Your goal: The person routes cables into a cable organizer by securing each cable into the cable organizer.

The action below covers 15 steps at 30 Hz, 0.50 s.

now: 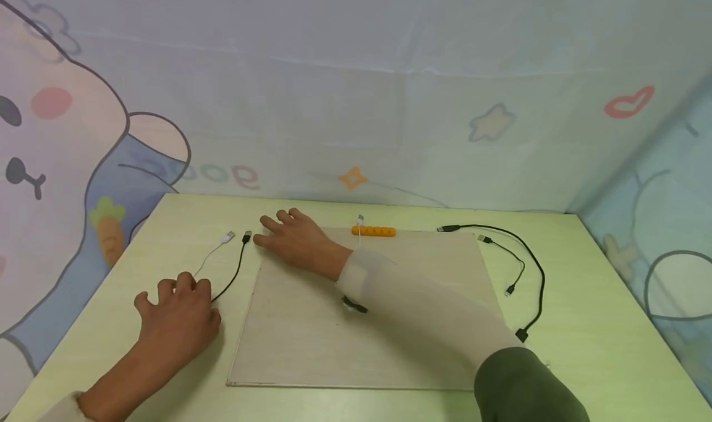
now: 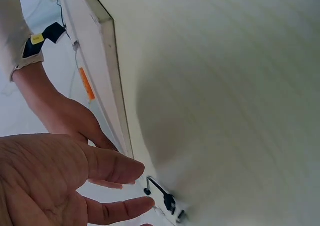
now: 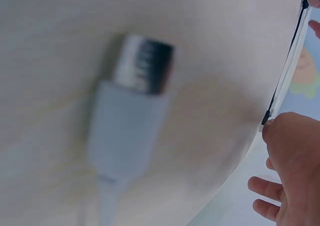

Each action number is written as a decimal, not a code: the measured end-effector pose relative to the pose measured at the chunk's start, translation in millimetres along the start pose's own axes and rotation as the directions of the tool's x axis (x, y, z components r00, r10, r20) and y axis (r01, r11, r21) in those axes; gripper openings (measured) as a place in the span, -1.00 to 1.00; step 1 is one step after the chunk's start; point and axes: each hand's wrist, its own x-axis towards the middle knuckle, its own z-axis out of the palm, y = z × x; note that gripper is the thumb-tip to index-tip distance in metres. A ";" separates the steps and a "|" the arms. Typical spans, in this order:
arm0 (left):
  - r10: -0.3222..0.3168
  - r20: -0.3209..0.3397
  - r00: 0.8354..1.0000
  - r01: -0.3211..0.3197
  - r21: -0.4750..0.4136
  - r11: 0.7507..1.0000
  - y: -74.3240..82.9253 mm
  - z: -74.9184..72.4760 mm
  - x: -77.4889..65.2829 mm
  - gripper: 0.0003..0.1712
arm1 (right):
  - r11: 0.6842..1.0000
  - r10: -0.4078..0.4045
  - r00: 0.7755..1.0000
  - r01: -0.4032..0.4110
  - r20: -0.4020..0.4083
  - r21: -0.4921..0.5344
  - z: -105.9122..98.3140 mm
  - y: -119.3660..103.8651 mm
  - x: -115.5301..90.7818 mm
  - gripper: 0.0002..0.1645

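My left hand (image 1: 178, 320) is over the left side of the table, its fingers bent and apart. In the left wrist view, its thumb and finger are spread, with a black connector (image 2: 170, 203) beyond the gap. A black USB cable (image 1: 240, 262) runs from under that hand to its plug (image 1: 247, 236). My right hand (image 1: 300, 243) reaches over the board's far left corner, fingers spread, the thumb right by that plug. In the right wrist view, the thumb overlaps the black plug (image 3: 266, 117). A white USB cable (image 1: 208, 255) lies left of the black one.
An orange cable holder (image 1: 381, 232) sits at the board's (image 1: 300, 348) far edge, with a white cable (image 1: 360, 220) across it. A white USB plug (image 3: 127, 126) looms close in the right wrist view. Long (image 1: 541, 274) and short (image 1: 520, 267) black cables lie right of the board.
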 end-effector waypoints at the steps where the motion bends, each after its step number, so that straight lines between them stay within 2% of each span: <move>1: -0.007 0.003 1.000 0.007 -0.001 1.000 -2.3 -0.4 0.0 -0.78 | 1.000 -0.004 1.000 0.004 0.012 0.003 -1.8 -0.6 1.8 -0.46; 8: -0.043 0.053 0.998 0.043 0.001 0.999 -15.9 -2.7 -2.7 -0.79 | 1.000 -0.010 1.000 0.009 0.030 0.017 -11.5 -5.8 10.2 -0.34; 15: -0.048 0.094 0.994 0.049 -0.009 0.999 -21.1 -3.1 -3.4 -0.84 | 1.000 0.008 0.997 -0.008 0.080 -0.002 -11.6 -9.2 20.6 -0.26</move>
